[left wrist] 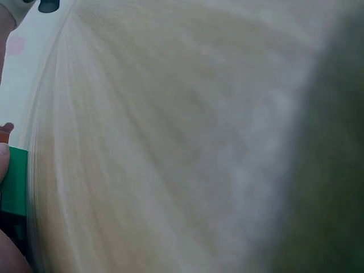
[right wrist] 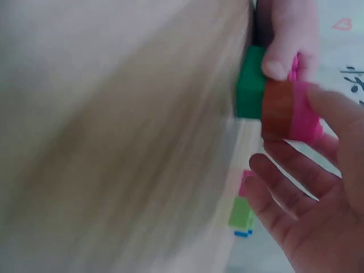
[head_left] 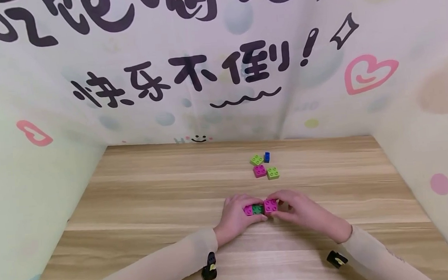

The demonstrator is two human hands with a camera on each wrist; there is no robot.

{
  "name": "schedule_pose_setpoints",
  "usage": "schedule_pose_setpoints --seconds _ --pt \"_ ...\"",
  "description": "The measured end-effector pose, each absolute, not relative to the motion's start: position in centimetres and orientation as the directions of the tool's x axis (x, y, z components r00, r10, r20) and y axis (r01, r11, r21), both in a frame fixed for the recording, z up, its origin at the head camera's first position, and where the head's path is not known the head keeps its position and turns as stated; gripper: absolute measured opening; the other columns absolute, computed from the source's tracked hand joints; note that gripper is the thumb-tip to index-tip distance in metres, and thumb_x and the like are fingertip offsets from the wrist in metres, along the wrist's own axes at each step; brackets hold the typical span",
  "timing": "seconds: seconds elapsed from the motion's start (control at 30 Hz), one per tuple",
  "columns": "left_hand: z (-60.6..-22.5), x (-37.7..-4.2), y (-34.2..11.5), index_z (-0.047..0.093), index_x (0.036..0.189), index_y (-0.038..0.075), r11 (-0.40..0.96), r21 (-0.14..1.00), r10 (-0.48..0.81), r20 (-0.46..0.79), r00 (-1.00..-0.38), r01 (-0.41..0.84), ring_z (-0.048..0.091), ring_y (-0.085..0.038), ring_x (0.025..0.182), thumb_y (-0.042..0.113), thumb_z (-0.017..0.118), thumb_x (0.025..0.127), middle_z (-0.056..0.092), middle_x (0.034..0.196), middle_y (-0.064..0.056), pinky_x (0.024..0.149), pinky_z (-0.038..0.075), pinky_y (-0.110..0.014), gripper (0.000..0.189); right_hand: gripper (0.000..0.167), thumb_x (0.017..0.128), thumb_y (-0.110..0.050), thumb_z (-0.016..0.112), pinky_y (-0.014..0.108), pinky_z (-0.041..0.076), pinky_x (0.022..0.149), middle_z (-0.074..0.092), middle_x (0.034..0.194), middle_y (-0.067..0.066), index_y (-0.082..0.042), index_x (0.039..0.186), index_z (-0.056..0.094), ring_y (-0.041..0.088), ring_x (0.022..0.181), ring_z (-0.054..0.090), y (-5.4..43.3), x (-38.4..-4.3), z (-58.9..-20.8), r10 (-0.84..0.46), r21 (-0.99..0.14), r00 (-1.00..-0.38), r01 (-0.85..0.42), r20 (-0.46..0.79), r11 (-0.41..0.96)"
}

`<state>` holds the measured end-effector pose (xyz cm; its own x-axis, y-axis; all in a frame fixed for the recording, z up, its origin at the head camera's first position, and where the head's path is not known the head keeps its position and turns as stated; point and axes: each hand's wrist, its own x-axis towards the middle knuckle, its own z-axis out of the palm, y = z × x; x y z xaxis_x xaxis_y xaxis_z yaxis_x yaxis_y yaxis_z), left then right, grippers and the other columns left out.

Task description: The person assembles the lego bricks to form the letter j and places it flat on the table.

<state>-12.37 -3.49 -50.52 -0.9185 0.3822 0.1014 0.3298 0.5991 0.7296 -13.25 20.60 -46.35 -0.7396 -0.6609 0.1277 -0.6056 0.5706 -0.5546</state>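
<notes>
In the head view my left hand [head_left: 235, 215] grips a green toy building brick [head_left: 257, 209], with a magenta brick [head_left: 248, 210] partly hidden under its fingers. My right hand [head_left: 305, 210] pinches another magenta brick [head_left: 270, 205] between thumb and fingers, right beside the green one. The right wrist view shows a brown brick [right wrist: 277, 109] stacked against that magenta brick [right wrist: 305, 114], overlapping the green brick's corner [right wrist: 250, 85]. The green brick [left wrist: 14, 185] and a thumb tip appear at the left edge of the left wrist view.
Beyond the hands on the wooden table [head_left: 153, 184] lie two lime green bricks [head_left: 273, 173], a magenta brick [head_left: 259, 171] and a small blue brick [head_left: 267, 157]. Printed cloth walls [head_left: 148, 123] enclose the back and sides. Black devices [head_left: 209, 269] sit at both wrists.
</notes>
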Motion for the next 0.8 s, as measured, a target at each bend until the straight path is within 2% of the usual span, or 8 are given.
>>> schedule_pose_setpoints --seconds 0.07,0.13,0.3,0.5,0.63,0.8 --pt "-50.5 -12.3 -3.5 0.077 0.124 0.023 0.599 0.731 0.382 0.099 -0.919 0.328 0.06 -0.016 0.114 0.041 0.088 0.083 0.074 0.121 0.005 0.097 0.033 -0.041 0.047 0.038 0.098 -0.034 0.073 0.043 0.056 0.095 0.071 0.124 -0.001 -0.014 0.129 0.068 0.018 0.112 0.066 21.0 -13.6 -46.2 -0.68 -0.545 -0.725 -0.615 0.107 0.57" --pt "-50.4 -12.3 -3.5 0.077 0.124 0.023 0.597 0.735 0.382 0.091 -0.92 0.321 0.059 -0.017 0.115 0.042 0.088 0.083 0.074 0.122 0.005 0.098 0.033 -0.041 0.047 0.036 0.101 -0.036 0.069 0.044 0.055 0.096 0.07 0.123 -0.002 -0.013 0.129 0.068 0.019 0.113 0.066 21.5 -14.2 -46.1 -0.685 -0.537 -0.721 -0.621 0.104 0.571" --pt "-50.2 -12.4 -3.3 0.076 0.125 0.023 0.604 0.735 0.38 0.072 -0.922 0.307 0.059 -0.018 0.118 0.043 0.087 0.083 0.073 0.125 0.005 0.099 0.034 -0.042 0.048 0.022 0.104 -0.018 0.065 0.035 0.058 0.081 0.073 0.11 -0.001 -0.006 0.121 0.07 0.012 0.095 0.066 22.7 -16.4 -45.6 -0.608 -0.561 -0.774 -0.588 0.179 0.583" --pt "-50.1 -12.4 -3.2 0.077 0.125 0.023 0.607 0.732 0.38 0.075 -0.922 0.31 0.06 -0.018 0.118 0.043 0.087 0.083 0.073 0.125 0.006 0.099 0.034 -0.041 0.047 0.016 0.102 -0.011 0.067 0.038 0.058 0.076 0.072 0.104 0.002 -0.004 0.116 0.072 0.014 0.09 0.065 23.4 -18.8 -45.4 -0.539 -0.515 -0.824 -0.544 0.177 0.663" --pt "-50.2 -12.5 -3.2 0.077 0.124 0.023 0.597 0.733 0.386 0.095 -0.917 0.327 0.06 -0.018 0.118 0.044 0.086 0.083 0.073 0.125 0.006 0.098 0.035 -0.041 0.047 0.022 0.101 -0.013 0.069 0.04 0.057 0.079 0.071 0.113 0.008 -0.005 0.122 0.069 0.019 0.095 0.065 23.4 -19.9 -45.8 -0.513 -0.511 -0.846 -0.507 0.142 0.694" --pt "-50.5 -12.1 -3.3 0.077 0.124 0.023 0.594 0.739 0.376 0.094 -0.922 0.318 0.06 -0.019 0.119 0.044 0.087 0.083 0.073 0.125 0.005 0.102 0.035 -0.045 0.047 0.045 0.1 -0.019 0.072 0.036 0.056 0.079 0.062 0.126 0.016 -0.002 0.138 0.059 0.021 0.096 0.061 23.0 -21.0 -47.0 -0.497 -0.533 -0.866 -0.449 0.06 0.717"
